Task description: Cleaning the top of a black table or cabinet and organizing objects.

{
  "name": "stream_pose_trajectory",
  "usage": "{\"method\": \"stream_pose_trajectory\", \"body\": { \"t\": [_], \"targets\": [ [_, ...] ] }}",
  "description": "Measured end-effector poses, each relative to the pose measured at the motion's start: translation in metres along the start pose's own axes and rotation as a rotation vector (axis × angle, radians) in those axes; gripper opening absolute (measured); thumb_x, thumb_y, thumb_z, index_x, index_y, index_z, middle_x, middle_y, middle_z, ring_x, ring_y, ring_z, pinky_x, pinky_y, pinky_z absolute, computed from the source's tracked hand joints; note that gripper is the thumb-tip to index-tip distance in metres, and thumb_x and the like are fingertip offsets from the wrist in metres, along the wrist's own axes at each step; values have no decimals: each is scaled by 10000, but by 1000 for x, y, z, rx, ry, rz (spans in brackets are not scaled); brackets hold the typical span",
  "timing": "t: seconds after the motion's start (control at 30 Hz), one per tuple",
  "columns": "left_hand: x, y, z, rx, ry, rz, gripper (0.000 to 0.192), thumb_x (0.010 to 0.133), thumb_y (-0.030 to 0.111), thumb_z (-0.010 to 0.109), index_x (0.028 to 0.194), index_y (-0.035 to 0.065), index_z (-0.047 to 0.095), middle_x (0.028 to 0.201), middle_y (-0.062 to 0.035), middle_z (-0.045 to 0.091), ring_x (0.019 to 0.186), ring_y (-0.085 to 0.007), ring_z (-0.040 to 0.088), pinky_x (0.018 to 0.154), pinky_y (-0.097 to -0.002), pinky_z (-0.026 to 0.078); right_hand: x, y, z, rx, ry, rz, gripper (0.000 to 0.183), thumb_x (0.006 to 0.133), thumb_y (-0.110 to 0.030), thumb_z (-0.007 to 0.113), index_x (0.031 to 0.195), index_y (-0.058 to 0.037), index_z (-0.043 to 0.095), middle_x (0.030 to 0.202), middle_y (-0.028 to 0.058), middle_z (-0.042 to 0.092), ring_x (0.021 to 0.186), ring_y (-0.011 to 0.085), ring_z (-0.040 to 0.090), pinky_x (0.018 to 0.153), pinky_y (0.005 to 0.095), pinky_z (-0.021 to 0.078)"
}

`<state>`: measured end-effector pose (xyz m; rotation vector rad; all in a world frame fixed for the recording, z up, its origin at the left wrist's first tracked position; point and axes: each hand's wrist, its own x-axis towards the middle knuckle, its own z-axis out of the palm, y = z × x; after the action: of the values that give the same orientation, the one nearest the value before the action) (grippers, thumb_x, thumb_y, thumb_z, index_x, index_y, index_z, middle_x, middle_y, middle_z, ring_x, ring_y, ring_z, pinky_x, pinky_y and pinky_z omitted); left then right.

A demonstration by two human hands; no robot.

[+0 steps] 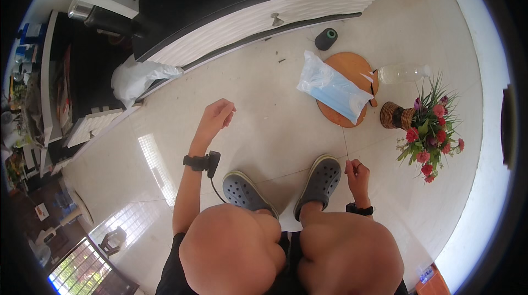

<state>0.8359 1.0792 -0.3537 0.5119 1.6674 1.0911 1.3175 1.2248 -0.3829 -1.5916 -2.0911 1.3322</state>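
Note:
My left hand (216,118) hovers over the pale tiled floor (264,130), fingers loosely curled, with nothing visible in it. A black strap with a small device (203,162) circles that wrist. Beside my right shoe, my right hand (358,176) is curled in and shows no object. In front of me, a clear plastic pack of blue disposable face masks (336,93) lies across a round wooden board (350,62). A dark thread cone (326,39) sits just beyond the board. To its right, a clear plastic bottle (402,74) lies on its side.
Artificial flowers in a rope-wound vase (397,116) lie tipped over at right, near the white wall (466,47). A black-topped cabinet with a white drawer front (247,23) runs along the far side. A white plastic bag (138,78) rests by its left corner. My grey clogs (319,181) stand below.

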Motion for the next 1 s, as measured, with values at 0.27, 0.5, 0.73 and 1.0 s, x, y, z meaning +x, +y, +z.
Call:
{"method": "stream_pose_trajectory", "body": {
  "t": [0.27,0.5,0.73,1.0],
  "targets": [
    [-23,39,-27,1,116,89,213,1071,197,572,982,31,673,701,25,539,618,-60,479,551,-229,358,13,-53,-26,17,-28,-6,344,1051,-158,660,752,-2,594,603,-1,540,549,43,394,505,265,320],
    [-130,128,-41,266,297,88,353,1075,238,634,819,1,580,681,28,460,637,-55,376,580,-257,332,-44,-137,-113,-113,-129,35,342,1033,-184,689,749,-7,623,613,59,609,532,102,517,515,301,414],
    [-248,227,-26,423,494,42,538,1033,300,705,647,-14,499,539,-14,343,543,-93,291,497,-329,266,-123,-189,-241,-243,-24,3,383,981,-204,776,693,-15,609,605,53,604,534,127,512,521,313,414],
    [-405,394,0,303,534,-38,434,995,331,740,728,-5,672,559,-35,523,507,-107,468,513,-309,382,-272,-289,-438,-238,-81,176,376,994,-306,751,764,-10,711,646,60,675,597,165,635,627,338,511]
  ]
}}
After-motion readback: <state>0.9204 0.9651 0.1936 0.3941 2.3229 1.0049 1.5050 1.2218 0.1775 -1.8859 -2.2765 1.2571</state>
